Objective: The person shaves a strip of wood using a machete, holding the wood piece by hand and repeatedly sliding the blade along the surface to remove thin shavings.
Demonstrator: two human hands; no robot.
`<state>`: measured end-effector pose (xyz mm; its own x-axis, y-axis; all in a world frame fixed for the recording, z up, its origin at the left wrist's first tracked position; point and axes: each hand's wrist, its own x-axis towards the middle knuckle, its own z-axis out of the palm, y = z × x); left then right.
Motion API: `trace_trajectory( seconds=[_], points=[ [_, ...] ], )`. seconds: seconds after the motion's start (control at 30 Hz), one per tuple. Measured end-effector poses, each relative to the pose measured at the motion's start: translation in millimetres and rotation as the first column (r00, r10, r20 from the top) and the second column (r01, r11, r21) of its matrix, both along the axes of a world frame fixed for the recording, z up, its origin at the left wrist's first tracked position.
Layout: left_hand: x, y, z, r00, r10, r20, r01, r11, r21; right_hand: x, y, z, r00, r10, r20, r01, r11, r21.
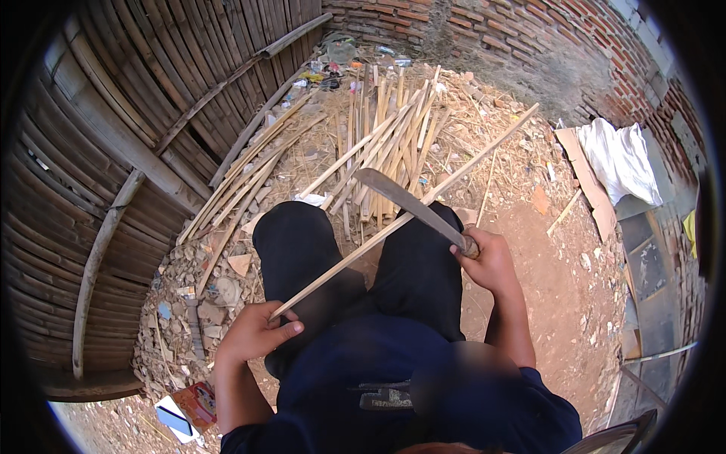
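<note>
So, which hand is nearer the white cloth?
Right. The right hand, gripping the knife, is left of the white cloth; the left hand is farther left, holding the stick.

My stick was pale straw-yellow, my blade dull grey-brown. My trousers were black, my shirt navy with a pale print. Toward twelve o'clock, the stick pile was tan; at ten, the slatted wall striped brown; at one, the brickwork orange-red and grey.

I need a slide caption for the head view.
Left hand grips a long strip, right hand holds a machete across it, with more strips heaped beyond the knees.
</note>
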<state>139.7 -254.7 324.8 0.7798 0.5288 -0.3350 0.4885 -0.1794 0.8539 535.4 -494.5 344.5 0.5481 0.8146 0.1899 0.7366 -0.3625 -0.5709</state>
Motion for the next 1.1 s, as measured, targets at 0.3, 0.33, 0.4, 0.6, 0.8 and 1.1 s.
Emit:
trace_trajectory(
  seconds=[0.3,0.33,0.4,0.6,0.8,1.1],
  points=[
    [36,-6,11,0.997,-0.078,0.021,0.08,0.993,-0.082,1,11,-27,0.928,0.367,-0.061,-0.369,0.929,-0.031],
    [31,-2,8,0.998,-0.054,0.012,0.055,0.996,-0.069,8,5,-17,0.955,0.289,-0.067,-0.291,0.957,-0.021],
    [23,2,3,1.0,-0.02,0.012,0.021,0.999,-0.046,18,-4,-10,0.989,0.117,-0.087,-0.115,0.993,0.027],
    [32,-12,-1,0.999,0.004,0.032,-0.004,1.0,-0.022,-1,3,-5,0.995,0.08,-0.065,-0.077,0.996,0.037],
    [43,-11,-3,0.993,-0.104,0.058,0.099,0.993,0.071,-21,20,-6,0.905,0.412,0.106,-0.399,0.908,-0.125],
    [16,-5,2,1.0,0.019,0.009,-0.02,0.995,0.103,29,-14,7,0.99,-0.135,-0.038,0.137,0.988,0.066]
  ],
)
